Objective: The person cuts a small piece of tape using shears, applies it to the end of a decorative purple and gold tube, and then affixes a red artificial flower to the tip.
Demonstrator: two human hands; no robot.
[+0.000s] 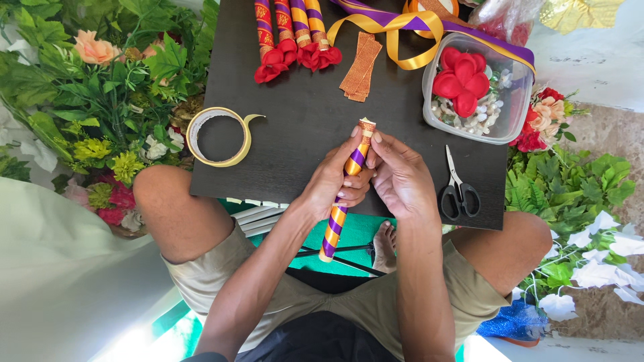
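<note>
A stick wrapped in spiralling gold and purple ribbon, with an orange glittery band at its top end, is held upright-tilted over the front edge of a dark board. My left hand grips its middle. My right hand holds it near the top, thumb and fingers touching the orange band. Three finished sticks with red fabric flowers at their ends lie at the board's far side. Orange glitter strips lie beside them.
A roll of yellowish tape sits at the board's left, black scissors at its right. A clear tub holds a red flower and beads. Gold and purple ribbon trails across the back. Artificial foliage and flowers surround both sides.
</note>
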